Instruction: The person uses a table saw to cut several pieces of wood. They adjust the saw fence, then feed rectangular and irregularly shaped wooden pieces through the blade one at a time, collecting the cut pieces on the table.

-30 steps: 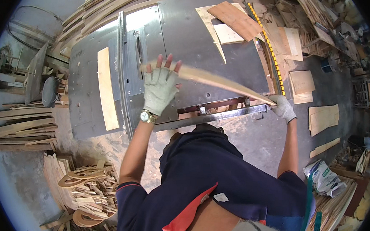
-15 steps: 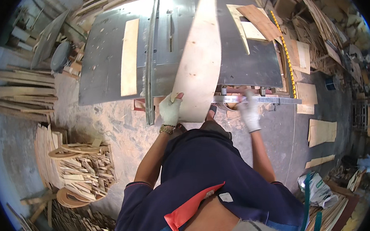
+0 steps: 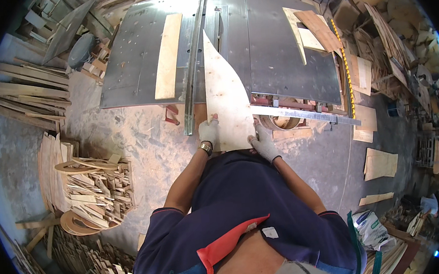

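A pale plywood panel (image 3: 229, 102), curved on its right side and tapering to a far point, lies between my gloved hands. Its far part rests over the dark saw table (image 3: 289, 44), with its straight left edge beside the long metal fence (image 3: 195, 61). My left hand (image 3: 209, 131) grips the panel's near left edge, thumb on top. At the near right edge, my right hand (image 3: 263, 141) holds the panel with its thumb on the upper face. The fingers below the panel are hidden. Beyond the panel's tip is the table's slot (image 3: 218, 26).
A rectangular board (image 3: 169, 58) lies left of the fence. Offcuts (image 3: 319, 30) sit on the table's far right. A metal bar (image 3: 305, 116) runs along the table's near right edge. Scrap wood (image 3: 92, 193) is heaped on the floor at left; boards (image 3: 380, 163) lie at right.
The plywood panel has come down toward the table, its straight edge now near the fence. My right hand has moved left from beside the metal bar and taken hold of the panel.
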Demonstrator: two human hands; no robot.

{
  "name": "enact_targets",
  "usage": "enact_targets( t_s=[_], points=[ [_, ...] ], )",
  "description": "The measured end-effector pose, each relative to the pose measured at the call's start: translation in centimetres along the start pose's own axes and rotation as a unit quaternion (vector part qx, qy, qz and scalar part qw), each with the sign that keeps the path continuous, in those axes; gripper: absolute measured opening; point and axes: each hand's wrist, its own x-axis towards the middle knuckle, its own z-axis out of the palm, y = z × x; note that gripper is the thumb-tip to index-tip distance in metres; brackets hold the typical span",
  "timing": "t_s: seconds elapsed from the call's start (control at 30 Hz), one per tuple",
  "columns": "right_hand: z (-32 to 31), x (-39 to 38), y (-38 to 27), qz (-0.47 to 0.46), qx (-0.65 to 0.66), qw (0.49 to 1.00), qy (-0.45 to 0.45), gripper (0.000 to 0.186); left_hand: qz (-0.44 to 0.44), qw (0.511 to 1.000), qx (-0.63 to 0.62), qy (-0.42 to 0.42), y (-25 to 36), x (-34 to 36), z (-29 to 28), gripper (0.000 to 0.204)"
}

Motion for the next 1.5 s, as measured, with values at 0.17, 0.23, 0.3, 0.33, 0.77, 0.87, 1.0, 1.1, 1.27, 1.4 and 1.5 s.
enact_targets(
  t_s=[0.17,0.23,0.3,0.33,0.77,0.87,1.0,1.1,1.27,1.4,1.5],
  points=[
    [1.2,0.9,0.5,0.002,-0.027,0.999,-0.031,0.075,0.033,0.999,-0.033,-0.014,-1.0,1.8,-0.5,0.050],
    [1.3,2.4,0.8,-0.007,-0.017,0.999,-0.046,0.075,0.067,0.997,0.019,0.020,-0.6,2.6,-0.9,0.050],
    [2.0,4.5,1.0,-0.026,0.015,0.997,-0.068,0.075,0.105,0.971,0.189,0.101,0.1,2.8,-1.4,0.057],
    [2.6,5.6,1.1,-0.049,-0.054,0.996,-0.043,0.077,0.173,0.946,0.254,0.100,0.5,2.7,-1.8,0.059],
    [4.9,13.1,2.1,-0.123,-0.358,0.921,-0.096,0.110,0.413,0.649,0.639,-0.002,-2.3,7.2,-4.6,0.086],
    [4.3,15.0,0.7,-0.175,-0.397,0.896,-0.090,0.111,0.424,0.662,0.618,0.003,-1.1,8.7,-4.5,0.084],
    [3.1,17.3,-1.5,-0.130,-0.433,0.884,-0.118,0.112,0.403,0.675,0.618,-0.015,1.1,9.2,-4.7,0.075],
    [2.8,18.1,-2.4,-0.132,-0.437,0.882,-0.116,0.112,0.415,0.691,0.591,-0.017,2.2,8.7,-4.6,0.074],
    [2.4,18.5,-2.6,-0.107,-0.420,0.892,-0.129,0.114,0.427,0.726,0.539,-0.027,1.9,6.7,-4.6,0.067],
    [2.1,18.5,-2.1,-0.130,-0.415,0.891,-0.130,0.112,0.412,0.718,0.560,-0.036,1.1,5.8,-4.4,0.078],
    [2.2,18.8,-1.9,-0.145,-0.423,0.884,-0.134,0.108,0.395,0.728,0.561,-0.011,0.8,5.8,-4.1,0.084]
  ],
)
